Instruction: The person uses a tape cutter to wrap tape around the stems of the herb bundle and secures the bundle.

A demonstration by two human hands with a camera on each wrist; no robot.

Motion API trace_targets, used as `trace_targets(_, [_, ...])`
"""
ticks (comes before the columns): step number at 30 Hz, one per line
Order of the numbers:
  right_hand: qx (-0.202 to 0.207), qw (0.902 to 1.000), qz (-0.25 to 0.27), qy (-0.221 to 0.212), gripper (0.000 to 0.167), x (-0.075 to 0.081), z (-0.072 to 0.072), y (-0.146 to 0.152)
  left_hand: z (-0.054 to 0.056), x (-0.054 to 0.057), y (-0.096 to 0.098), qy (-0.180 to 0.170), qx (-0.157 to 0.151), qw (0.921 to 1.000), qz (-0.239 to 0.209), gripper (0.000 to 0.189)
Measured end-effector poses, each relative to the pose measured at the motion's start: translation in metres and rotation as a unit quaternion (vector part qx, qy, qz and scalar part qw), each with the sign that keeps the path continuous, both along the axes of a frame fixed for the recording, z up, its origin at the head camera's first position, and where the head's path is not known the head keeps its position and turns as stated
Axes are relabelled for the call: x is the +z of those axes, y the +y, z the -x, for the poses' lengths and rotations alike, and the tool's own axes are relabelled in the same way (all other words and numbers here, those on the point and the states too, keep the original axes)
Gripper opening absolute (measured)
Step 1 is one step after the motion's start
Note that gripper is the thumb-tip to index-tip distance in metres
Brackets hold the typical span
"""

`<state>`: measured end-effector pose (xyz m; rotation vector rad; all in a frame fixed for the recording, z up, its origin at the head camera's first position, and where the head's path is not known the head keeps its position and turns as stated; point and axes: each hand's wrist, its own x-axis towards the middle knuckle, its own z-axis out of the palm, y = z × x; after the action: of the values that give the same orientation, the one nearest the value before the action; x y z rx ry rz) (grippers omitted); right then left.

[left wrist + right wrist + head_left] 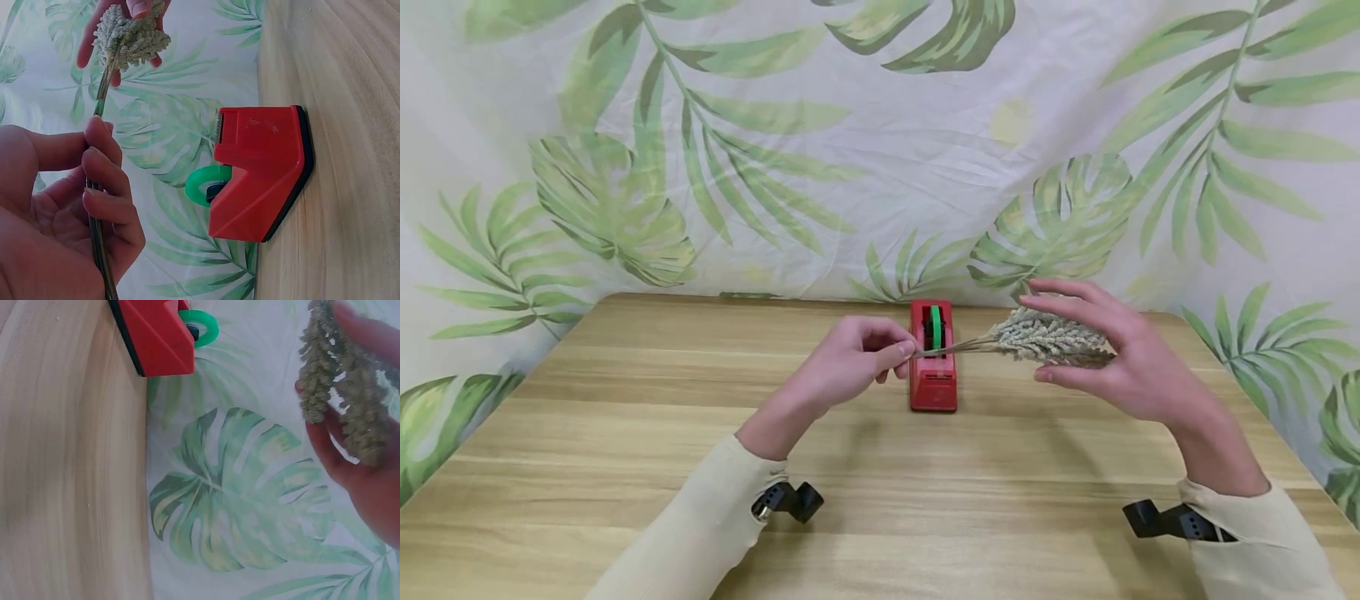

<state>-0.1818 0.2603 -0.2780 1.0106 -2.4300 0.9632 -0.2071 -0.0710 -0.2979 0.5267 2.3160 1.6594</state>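
A bunch of dried flowers [1048,340] with pale, grainy heads is held level above the table. My left hand [853,360] pinches its thin brown stems [102,250] between thumb and fingers. Just past those fingertips, a greenish band [99,106] shows on the stems. Around the flower heads, my right hand [1138,367] has its fingers extended on the far side and its thumb on the near side. In the right wrist view the heads lie between thumb and fingers, loosely surrounded. Behind the stems stands a red tape dispenser [934,393] with a green tape roll [936,323].
The wooden table [647,400] reaches back to a hanging cloth [917,150] printed with green leaves. Black camera mounts [790,502] sit on both sleeves near the wrists.
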Motion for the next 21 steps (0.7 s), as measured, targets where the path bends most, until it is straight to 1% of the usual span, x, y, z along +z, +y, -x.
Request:
trace_targets(2, [0.012,0.9996,0.023,-0.005,0.078,-0.002,0.001,0.001,0.0,0.001,-0.001,-0.001,-0.003,1.0,-0.008,0.017])
trace_targets(5, [0.013,0.9984,0.053,-0.013,0.072,-0.005,0.001,0.005,-0.001,0.002,-0.002,0.009,-0.006,0.9998,-0.017,0.014])
trace_targets(7, [0.009,0.9973,0.07,-0.022,0.068,-0.006,0.001,0.007,-0.001,0.002,-0.002,0.028,-0.009,0.9994,-0.017,0.015])
trace_targets(10, [0.007,0.9952,0.091,-0.037,0.064,-0.007,0.001,0.01,-0.002,0.002,0.0,0.066,-0.005,0.9978,-0.009,0.018])
trace_targets(13, [-0.004,0.9925,0.102,-0.069,0.059,-0.007,0.002,0.011,-0.003,0.003,0.0,0.091,0.013,0.9958,0.007,0.017])
trace_targets(16, [-0.024,0.9856,0.113,-0.124,0.057,-0.005,0.001,0.012,-0.004,0.004,-0.001,0.101,0.035,0.994,0.024,0.015])
trace_targets(19, [-0.041,0.9773,0.126,-0.165,0.062,-0.004,0.001,0.012,-0.004,0.005,-0.003,0.111,0.05,0.9915,0.047,0.013])
trace_targets(21, [-0.051,0.9752,0.127,-0.174,0.066,-0.004,0.001,0.011,-0.004,0.005,-0.004,0.116,0.055,0.9897,0.062,0.012])
